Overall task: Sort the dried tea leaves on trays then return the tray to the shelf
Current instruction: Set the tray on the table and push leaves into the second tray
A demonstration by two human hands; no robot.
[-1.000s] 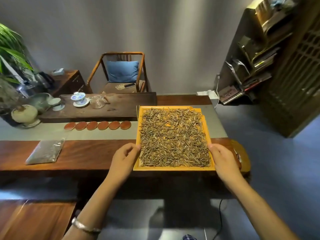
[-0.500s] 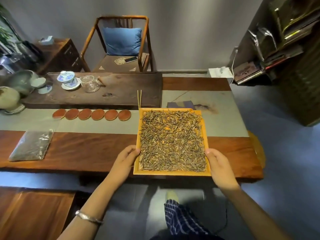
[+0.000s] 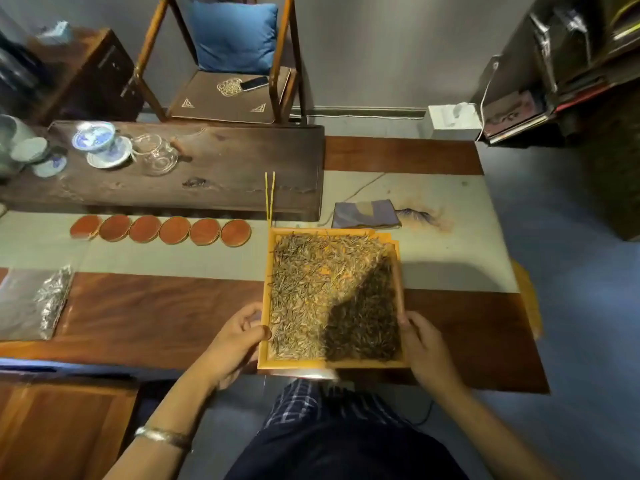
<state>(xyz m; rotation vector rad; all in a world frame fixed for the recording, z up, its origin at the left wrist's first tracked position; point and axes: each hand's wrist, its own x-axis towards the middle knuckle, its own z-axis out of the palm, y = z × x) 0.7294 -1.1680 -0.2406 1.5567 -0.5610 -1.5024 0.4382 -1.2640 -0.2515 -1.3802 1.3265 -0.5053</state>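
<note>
Both hands [image 3: 239,341] [image 3: 424,344] grip the tray [image 3: 265,299] of tea leaves [image 3: 311,289].

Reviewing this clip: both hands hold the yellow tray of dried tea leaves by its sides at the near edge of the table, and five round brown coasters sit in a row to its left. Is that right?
Not quite: the head view shows six round brown coasters in the row, not five. The rest holds: the left hand and right hand grip the sides of the yellow tray of dried tea leaves at the near edge of the table.
</note>
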